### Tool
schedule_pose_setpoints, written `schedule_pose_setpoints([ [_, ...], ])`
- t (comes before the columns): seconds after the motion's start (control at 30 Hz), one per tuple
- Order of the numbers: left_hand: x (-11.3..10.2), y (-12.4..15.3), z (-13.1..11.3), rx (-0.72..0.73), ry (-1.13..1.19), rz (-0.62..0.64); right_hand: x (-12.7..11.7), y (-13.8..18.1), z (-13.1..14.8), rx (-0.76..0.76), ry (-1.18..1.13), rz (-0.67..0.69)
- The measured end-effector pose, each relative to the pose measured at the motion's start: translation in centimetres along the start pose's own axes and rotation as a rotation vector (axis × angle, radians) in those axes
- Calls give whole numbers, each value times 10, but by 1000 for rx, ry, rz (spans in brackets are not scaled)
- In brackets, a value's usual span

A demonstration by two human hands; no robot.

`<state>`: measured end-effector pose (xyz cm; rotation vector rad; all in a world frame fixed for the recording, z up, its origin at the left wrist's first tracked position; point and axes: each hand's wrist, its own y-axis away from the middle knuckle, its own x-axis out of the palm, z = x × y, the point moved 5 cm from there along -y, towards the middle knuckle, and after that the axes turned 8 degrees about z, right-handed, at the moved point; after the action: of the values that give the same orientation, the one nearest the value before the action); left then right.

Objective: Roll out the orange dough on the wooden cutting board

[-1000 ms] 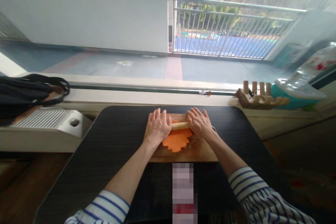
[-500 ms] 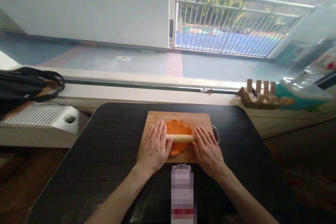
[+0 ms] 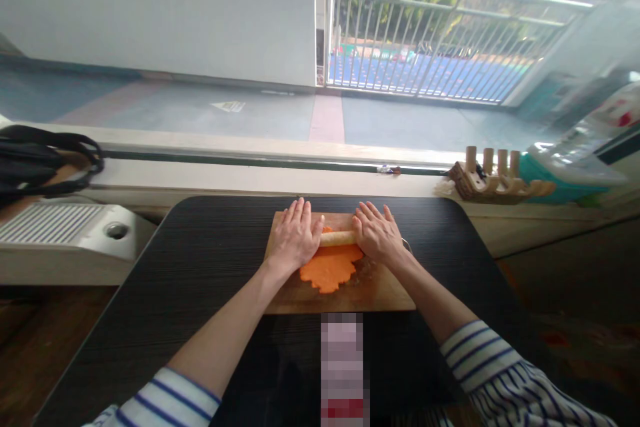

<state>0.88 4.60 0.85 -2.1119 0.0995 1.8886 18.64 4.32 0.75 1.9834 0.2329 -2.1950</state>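
A flat orange sheet of dough or clay (image 3: 330, 270) with ragged edges lies on a wooden board (image 3: 385, 297). Across its far part rests a pale rolling pin (image 3: 339, 238). My left hand (image 3: 295, 235) lies flat over the pin's left end, fingers stretched forward and thumb along the inner side. On the right end, my right hand (image 3: 379, 232) presses down with its fingers outstretched. Both palms hide the ends of the pin. The sheet's far edge shows only in part behind the pin.
The board sits on a black table (image 3: 200, 280) against a window sill. A wooden peg holder (image 3: 495, 180) and a teal container (image 3: 545, 177) stand on the sill at right. A black bag (image 3: 40, 160) and a white slatted unit (image 3: 75, 233) are at left. A pixelated patch covers the front middle.
Both hands have pushed the rolling pin forward, away from me, from the middle of the orange sheet to its far part. The view has shifted slightly, and striped sleeves now show.
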Motion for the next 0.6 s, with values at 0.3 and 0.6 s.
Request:
schedule_pose_setpoints([
  [0.3, -3, 19, -7, 50, 1, 19, 1, 28, 5, -14, 17, -94],
  [0.6, -9, 63, -18, 139, 18, -48, 5, 75, 14, -71, 10, -186],
])
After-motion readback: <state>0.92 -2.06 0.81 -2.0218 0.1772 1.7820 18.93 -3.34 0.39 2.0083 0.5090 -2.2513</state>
